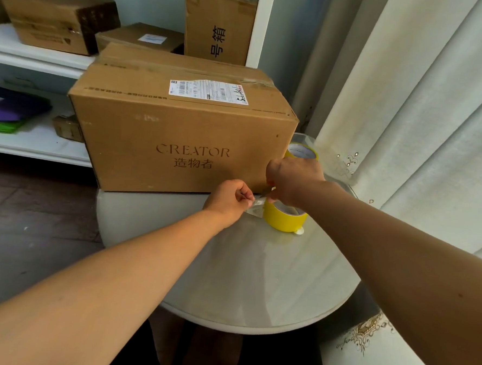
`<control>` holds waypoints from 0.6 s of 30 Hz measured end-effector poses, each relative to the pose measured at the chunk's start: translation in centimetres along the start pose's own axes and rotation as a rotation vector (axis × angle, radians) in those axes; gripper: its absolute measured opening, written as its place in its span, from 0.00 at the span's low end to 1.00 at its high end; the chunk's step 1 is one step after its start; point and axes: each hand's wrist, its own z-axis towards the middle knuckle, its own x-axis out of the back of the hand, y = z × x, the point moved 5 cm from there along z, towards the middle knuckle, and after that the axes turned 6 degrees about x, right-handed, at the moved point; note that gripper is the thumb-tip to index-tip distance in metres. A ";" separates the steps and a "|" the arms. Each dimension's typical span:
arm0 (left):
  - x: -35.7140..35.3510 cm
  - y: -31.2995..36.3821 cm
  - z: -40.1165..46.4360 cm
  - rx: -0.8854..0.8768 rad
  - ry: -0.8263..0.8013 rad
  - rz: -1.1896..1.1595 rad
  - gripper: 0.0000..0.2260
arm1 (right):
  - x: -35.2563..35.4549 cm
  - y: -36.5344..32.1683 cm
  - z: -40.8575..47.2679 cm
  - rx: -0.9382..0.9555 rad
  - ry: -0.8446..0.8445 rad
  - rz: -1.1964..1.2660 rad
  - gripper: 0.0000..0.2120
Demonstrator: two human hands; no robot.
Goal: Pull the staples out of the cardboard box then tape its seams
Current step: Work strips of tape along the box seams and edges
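Brown cardboard box (181, 128) sits on the far part of a round pale desk (256, 282), long axis running left to right across the view, printed side facing the camera. White shipping label (208, 91) on its top face, near the right end. Box's left end overhangs the desk rim.

Yellow tape roll (284, 217) lies flat on the desk just right of the box's near lower corner, hole facing up. A second yellow roll (302, 152) sits farther back, by the box's right end, partly hidden behind the right hand.

Left hand (229, 200) clenched in a pinch on a strip of clear tape (255, 208) drawn leftward from the near roll. Right hand (293, 180) above that roll, fingers curled around a small thin tool (267, 192) whose tip meets the strip; what tool it is cannot be told. Both hands close to the box's lower front edge.

Behind: white shelf (38, 57) carrying several smaller cardboard boxes (58, 18), one flattened carton (218, 25) standing upright. Purple and green items (10, 109) on the lower shelf. Pale curtain (422, 108) hangs at right, next to the desk.
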 end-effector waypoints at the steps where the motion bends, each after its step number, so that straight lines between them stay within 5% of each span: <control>1: 0.0 0.0 0.0 -0.001 0.005 -0.001 0.12 | 0.2 0.0 0.1 0.006 0.000 -0.001 0.23; 18: -0.1 0.3 -0.2 -0.009 -0.043 -0.029 0.09 | 0.6 -1.7 0.2 0.025 -0.124 -0.059 0.27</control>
